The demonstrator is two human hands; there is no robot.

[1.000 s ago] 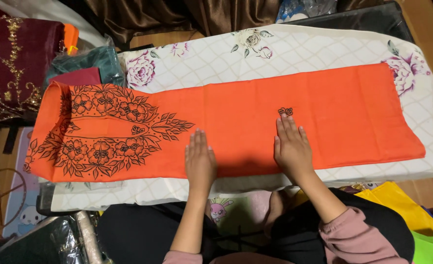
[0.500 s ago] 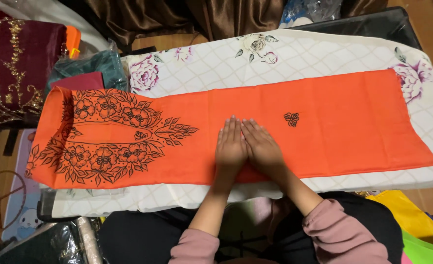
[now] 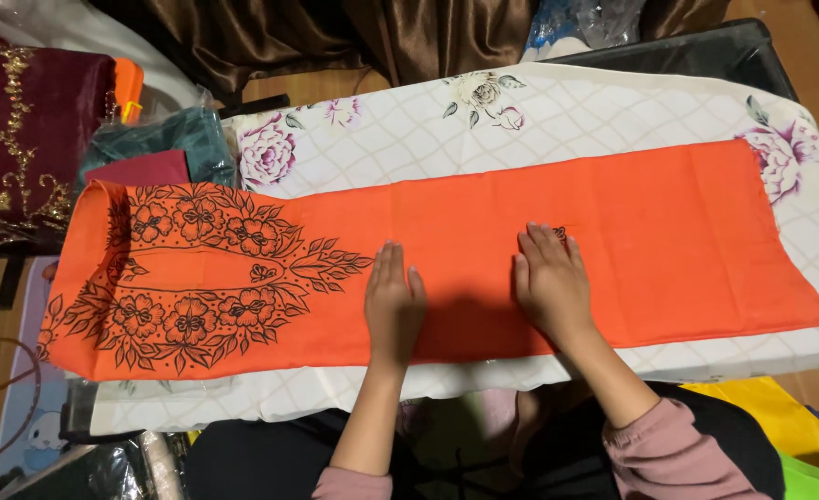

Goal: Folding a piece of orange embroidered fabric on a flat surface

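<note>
A person seated at the bottom of the frame is pressing both hands flat on a long orange rectangle of fabric (image 3: 446,255) with a black floral outline print at its left end. The fabric is lying lengthwise across the middle of the frame, on a white quilted cover with pink and grey flowers (image 3: 558,111) that is draping the tabletop.

The left hand (image 3: 394,304) is resting palm down near the centre of the fabric, just right of the tip of the floral print, fingers straight and close together, holding nothing. The right hand (image 3: 550,278) is lying flat a little apart to its right, fingers lightly spread, also empty, its fingertips touching a small black motif (image 3: 558,232) printed on the cloth.

The fabric is looking mostly smooth and flat, with its long edges running straight; only faint creases are showing in the middle stretch near the hands. Judging by this, the spreading and flattening seems largely done, with light smoothing still under way.

In the upper left of the frame a maroon cloth with gold embroidery (image 3: 21,139) and a folded dark teal fabric (image 3: 164,139) are lying beside the cover. Brown satin drapery (image 3: 382,32) is hanging along the top edge.
</note>
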